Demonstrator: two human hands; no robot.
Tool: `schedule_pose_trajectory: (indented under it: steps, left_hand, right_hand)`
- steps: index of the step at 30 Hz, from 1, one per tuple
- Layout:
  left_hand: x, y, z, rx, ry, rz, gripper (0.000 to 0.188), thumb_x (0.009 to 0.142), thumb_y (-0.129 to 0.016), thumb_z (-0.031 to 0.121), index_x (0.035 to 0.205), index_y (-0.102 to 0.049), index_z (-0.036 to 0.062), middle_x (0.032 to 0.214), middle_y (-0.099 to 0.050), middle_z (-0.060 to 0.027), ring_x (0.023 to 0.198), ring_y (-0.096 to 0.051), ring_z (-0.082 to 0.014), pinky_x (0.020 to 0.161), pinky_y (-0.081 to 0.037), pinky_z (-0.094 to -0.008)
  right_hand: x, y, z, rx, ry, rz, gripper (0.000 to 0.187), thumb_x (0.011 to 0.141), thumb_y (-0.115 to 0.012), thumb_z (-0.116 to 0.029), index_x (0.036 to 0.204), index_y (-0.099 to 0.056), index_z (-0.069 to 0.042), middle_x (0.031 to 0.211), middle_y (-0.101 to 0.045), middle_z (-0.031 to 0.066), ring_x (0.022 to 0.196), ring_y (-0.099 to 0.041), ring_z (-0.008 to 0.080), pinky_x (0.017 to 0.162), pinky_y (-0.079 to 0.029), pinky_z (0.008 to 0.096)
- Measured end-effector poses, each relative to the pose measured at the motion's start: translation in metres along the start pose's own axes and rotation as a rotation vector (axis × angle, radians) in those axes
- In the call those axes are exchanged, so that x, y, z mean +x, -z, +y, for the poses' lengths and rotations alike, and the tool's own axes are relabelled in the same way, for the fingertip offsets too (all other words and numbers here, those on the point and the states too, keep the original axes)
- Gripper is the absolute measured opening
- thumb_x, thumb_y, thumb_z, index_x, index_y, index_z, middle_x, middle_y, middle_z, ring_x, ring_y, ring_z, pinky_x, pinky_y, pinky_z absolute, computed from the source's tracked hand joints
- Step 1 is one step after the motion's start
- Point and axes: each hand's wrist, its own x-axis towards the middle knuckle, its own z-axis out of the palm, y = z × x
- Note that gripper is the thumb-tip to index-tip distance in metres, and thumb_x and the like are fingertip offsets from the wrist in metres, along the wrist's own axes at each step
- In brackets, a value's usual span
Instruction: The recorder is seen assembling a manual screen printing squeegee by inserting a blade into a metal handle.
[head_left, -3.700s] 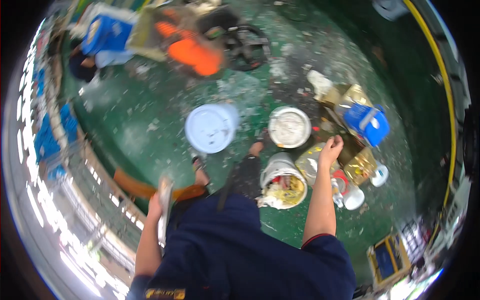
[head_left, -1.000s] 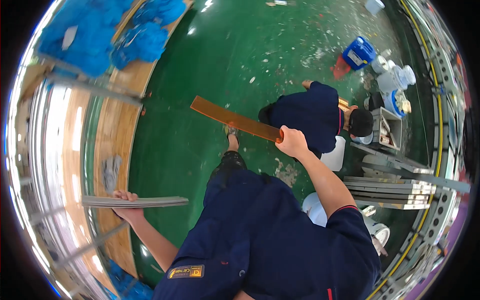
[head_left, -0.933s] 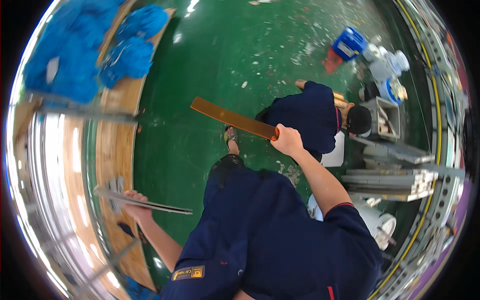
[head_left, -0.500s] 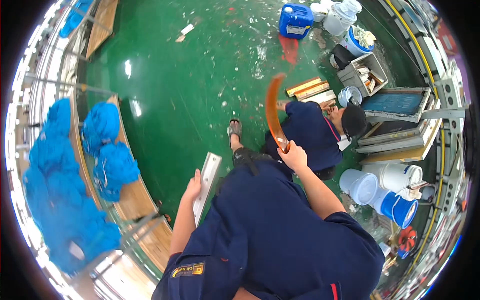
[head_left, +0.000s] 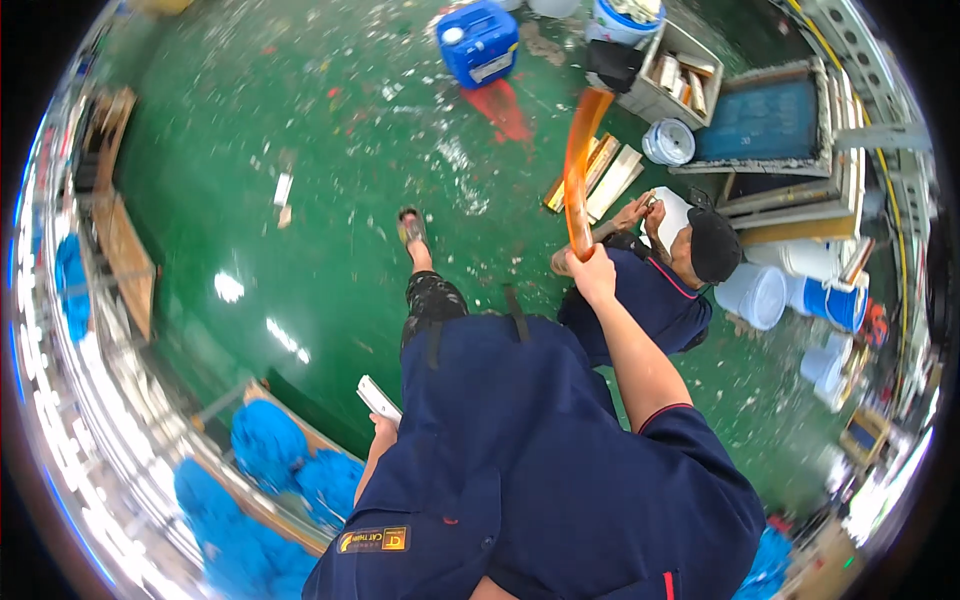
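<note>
My right hand is closed round the lower end of a translucent orange flexible strip. The strip stands up from my fist and bends a little to the right at its top. Low at my left side, my left hand grips a pale metal bar with screw heads along it; my shirt hides part of the hand and the bar's lower end. Just beyond my right forearm crouches a co-worker in a dark cap, with both hands together over a white sheet-like thing.
Wood-and-white bars lie on the green floor by a lidded pail. A grey crate, framed screens and buckets line the right side. Ahead stands a blue jerrycan. Blue bundles sit on racks at left.
My view has swung rightward, and the racks have slid to the lower left. The orange strip looks straighter. The metal bar now sits lower and shows less beside my body.
</note>
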Motion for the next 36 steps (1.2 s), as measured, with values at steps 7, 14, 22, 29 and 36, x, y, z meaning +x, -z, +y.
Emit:
schedule_pose_trajectory:
  steps: [7, 14, 22, 29, 36]
  left_hand:
    - [0.005, -0.205, 0.453, 0.54, -0.159, -0.222, 0.097, 0.103, -0.026, 0.077, 0.153, -0.046, -0.0033, 0.151, -0.054, -0.0248, 0.137, -0.055, -0.038, 0.115, -0.041, -0.0523]
    - [0.039, -0.537, 0.823, 1.133, -1.303, -0.365, 0.062, 0.113, -0.04, 0.048, 0.103, -0.065, -0.0079, 0.086, -0.067, -0.0233, 0.079, -0.058, -0.0307, 0.079, -0.048, -0.0452]
    - [0.011, -0.927, 0.798, 1.524, -1.741, -0.949, 0.039, 0.11, -0.049, 0.033, 0.101, -0.064, -0.0024, 0.088, -0.064, -0.027, 0.085, -0.062, -0.0462, 0.079, -0.048, -0.0468]
    - [0.068, -1.143, 0.646, 1.695, -1.511, -1.034, 0.052, 0.113, -0.042, 0.045, 0.109, -0.067, -0.0006, 0.086, -0.07, -0.0155, 0.08, -0.066, -0.0228, 0.079, -0.051, -0.0406]
    - [0.084, -1.18, 0.621, 1.634, -1.833, -0.842, 0.076, 0.11, -0.034, 0.063, 0.107, -0.068, -0.0046, 0.085, -0.072, -0.0124, 0.083, -0.071, -0.0206, 0.077, -0.054, -0.0399]
  right_hand:
    - [0.182, -0.123, -0.083, 0.098, -0.228, 0.214, 0.058, 0.091, -0.07, -0.055, 0.116, -0.056, -0.005, 0.1, -0.074, 0.0262, 0.098, -0.072, 0.0466, 0.085, -0.055, 0.0558]
    - [0.446, -0.283, -0.119, 0.321, -0.616, 0.4, 0.051, 0.084, -0.081, -0.042, 0.111, -0.064, -0.003, 0.103, -0.075, 0.0222, 0.103, -0.072, 0.0428, 0.091, -0.055, 0.0486]
    - [0.588, -0.537, 0.017, 0.589, -0.635, 0.397, 0.073, 0.094, -0.077, -0.042, 0.146, -0.05, 0.001, 0.139, -0.061, 0.0271, 0.129, -0.06, 0.0375, 0.106, -0.048, 0.0446]
    - [0.408, -0.765, 0.283, 0.221, -1.238, 0.844, 0.074, 0.1, -0.063, -0.05, 0.146, -0.049, 0.007, 0.146, -0.054, 0.0293, 0.135, -0.051, 0.044, 0.114, -0.041, 0.0527]
    - [0.414, -0.814, 0.29, -0.018, -1.577, 0.852, 0.074, 0.103, -0.04, -0.067, 0.161, -0.039, -0.021, 0.166, -0.039, 0.0047, 0.144, -0.045, 0.0353, 0.107, -0.038, 0.0698]
